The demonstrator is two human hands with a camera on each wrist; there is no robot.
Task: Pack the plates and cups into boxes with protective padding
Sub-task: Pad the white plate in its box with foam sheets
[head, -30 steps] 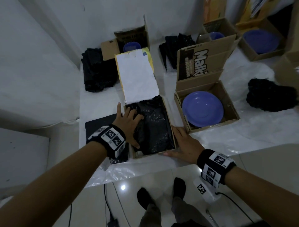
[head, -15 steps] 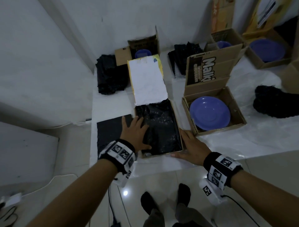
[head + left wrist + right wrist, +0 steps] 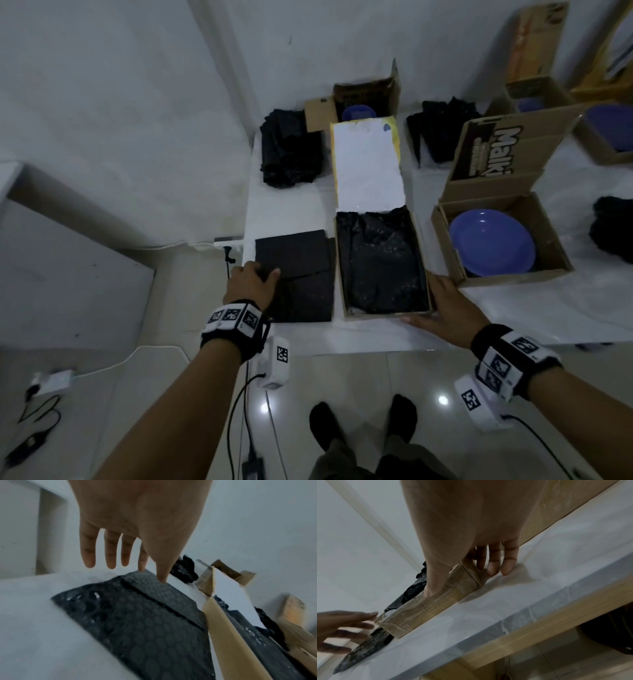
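Your open box (image 3: 383, 310), lined with black bubble wrap (image 3: 380, 260), runs lengthwise from 6 to 12 o'clock, its white flap (image 3: 368, 164) pointing to 12; whatever the wrap covers is hidden. Your right hand (image 3: 445, 308) braces its 3 o'clock corner, fingers straight. Your left hand (image 3: 251, 286), fingers extended, reaches the flat bubble-wrap sheets (image 3: 298, 274) at 9 o'clock; any grip is unclear.

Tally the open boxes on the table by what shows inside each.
Boxes showing purple dishware: 4
Box filled with black padding: 1
Total: 5
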